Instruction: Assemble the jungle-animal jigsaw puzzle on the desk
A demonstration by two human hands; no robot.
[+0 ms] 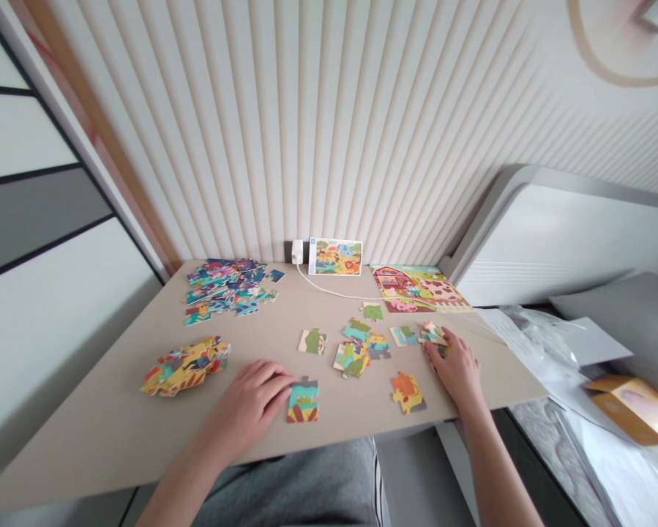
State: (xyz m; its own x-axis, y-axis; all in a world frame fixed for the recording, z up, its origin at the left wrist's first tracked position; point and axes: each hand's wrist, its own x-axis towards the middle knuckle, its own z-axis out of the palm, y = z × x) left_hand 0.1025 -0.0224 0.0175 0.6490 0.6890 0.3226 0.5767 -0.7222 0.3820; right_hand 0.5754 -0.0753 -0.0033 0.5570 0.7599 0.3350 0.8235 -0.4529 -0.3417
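Across the beige table (114, 439), a dark puzzle pile (227, 282) lies far left, a farm picture (397, 280) far right. Near the middle, the loosely curled left hand (260, 399) touches a teal-and-yellow piece (303, 402); at right, the right hand (459, 364) partly covers small pieces (432, 333), its grip impossible to tell.

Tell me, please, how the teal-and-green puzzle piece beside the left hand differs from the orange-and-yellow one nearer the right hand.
The flat teal-and-green puzzle piece sits straight in view; the flat orange-and-yellow puzzle piece is tilted. The teal one lies beside the left hand; the orange one lies apart from the right hand. Both lie face up on the beige table.
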